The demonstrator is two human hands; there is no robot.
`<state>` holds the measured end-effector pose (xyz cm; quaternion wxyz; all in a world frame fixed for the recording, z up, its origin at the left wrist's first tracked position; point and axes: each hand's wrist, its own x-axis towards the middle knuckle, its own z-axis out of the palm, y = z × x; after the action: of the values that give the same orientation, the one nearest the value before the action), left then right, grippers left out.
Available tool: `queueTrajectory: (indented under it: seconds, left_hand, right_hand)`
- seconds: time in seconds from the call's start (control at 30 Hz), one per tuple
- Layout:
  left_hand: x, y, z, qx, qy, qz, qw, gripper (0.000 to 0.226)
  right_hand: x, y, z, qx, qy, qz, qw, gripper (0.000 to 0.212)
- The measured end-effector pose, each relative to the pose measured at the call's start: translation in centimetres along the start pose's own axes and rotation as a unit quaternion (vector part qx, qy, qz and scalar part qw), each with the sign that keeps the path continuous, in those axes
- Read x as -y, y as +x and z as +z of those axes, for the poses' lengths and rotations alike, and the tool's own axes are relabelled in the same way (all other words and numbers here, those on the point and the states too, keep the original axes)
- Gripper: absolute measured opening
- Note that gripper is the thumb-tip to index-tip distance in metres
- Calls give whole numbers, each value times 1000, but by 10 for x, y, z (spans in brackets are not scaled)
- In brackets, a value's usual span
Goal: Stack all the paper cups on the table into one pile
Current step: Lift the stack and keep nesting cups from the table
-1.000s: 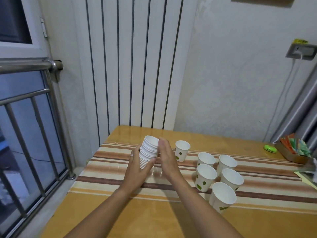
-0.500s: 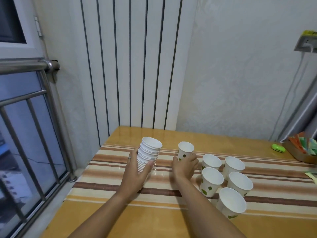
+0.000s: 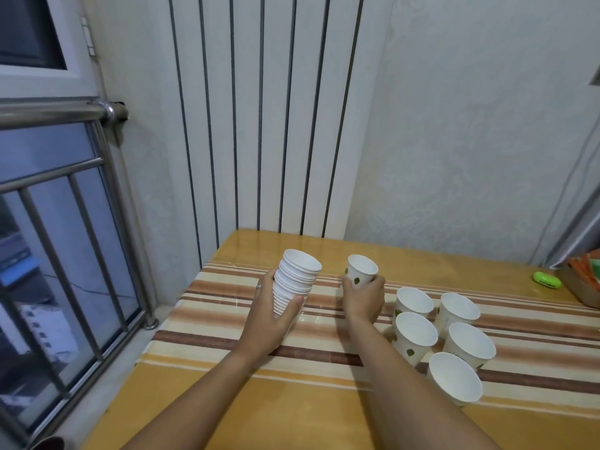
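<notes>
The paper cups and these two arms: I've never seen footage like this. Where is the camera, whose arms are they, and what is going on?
There is no machine here. A person wears a wide-angle camera on the head, so you look down along their own bare arms. The left hand grips a tilted pile of nested cups. The right hand closes around a single cup with green spots, standing apart from the pile. Five more loose cups stand upright in a cluster to the right on the striped table. A small green object lies at the far right. The aim is one pile of all cups.
</notes>
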<state>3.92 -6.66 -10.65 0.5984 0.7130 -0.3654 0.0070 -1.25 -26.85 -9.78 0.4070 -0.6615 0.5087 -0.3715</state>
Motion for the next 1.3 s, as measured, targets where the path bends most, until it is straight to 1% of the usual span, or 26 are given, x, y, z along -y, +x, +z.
queueTrajectory:
  seconds: [0.1,0.2,0.27,0.4,0.47,0.53,0.6,0.67,0.77,0.8,0.93,1.0,1.07,1.2,1.23,1.27,1.3]
  left_hand:
    - [-3,-2,-2,6,1,-1,1000,66]
    - [-6,-6,-4,6,-2,-5,1000,68]
    - [-8,-9,-5,8,-5,-10,1000,69]
    - [-9,-13,-9,7,-17,-18,1000,73]
    - [-12,-16,-11,7,-24,-24,999,74]
    - [-15,-19,-12,11,-32,-26,999,72]
    - [-17,-21,-13,12,-33,-26,999,69]
    - [-19,-24,-13,7,-38,-28,999,65]
    - [-21,-29,-14,0,-45,-31,999,64]
    - [-22,-30,-15,-2,-46,-32,998,64]
    - [-21,-33,-17,-3,-45,-38,998,64]
    - [-21,-35,-17,4,-47,-46,998,69]
    - [-20,-37,-17,6,-46,-47,998,72]
    - [-28,-42,-12,6,-33,-30,999,70]
    - [-31,-44,-9,10,-31,-24,999,71]
    - [-35,-46,-4,16,-31,-17,999,71]
    - [-40,-49,1,21,-32,-11,999,71]
  right_hand:
    - [24,-19,-7,4,88,-63,994,56]
    - [55,-41,-21,21,177,-120,977,43]
    - [71,-54,-31,33,213,-151,965,41]
    - [85,-75,-48,81,219,-221,947,39]
    - [85,-84,-53,123,197,-248,941,39]
    - [81,-89,-54,179,159,-263,935,39]
    - [74,-94,-53,237,116,-260,929,47]
    - [69,-99,-51,276,104,-235,926,60]
    - [67,-105,-54,299,120,-218,921,77]
    - [67,-107,-56,301,122,-221,920,78]
    - [66,-112,-60,312,118,-227,915,50]
    - [64,-115,-62,323,113,-227,912,44]
    - [63,-117,-65,328,111,-221,912,43]
    - [57,-119,-80,337,130,-209,909,45]
    - [54,-118,-83,329,143,-200,912,49]
    - [50,-115,-88,304,150,-192,921,54]
    - [45,-112,-91,261,149,-188,935,55]
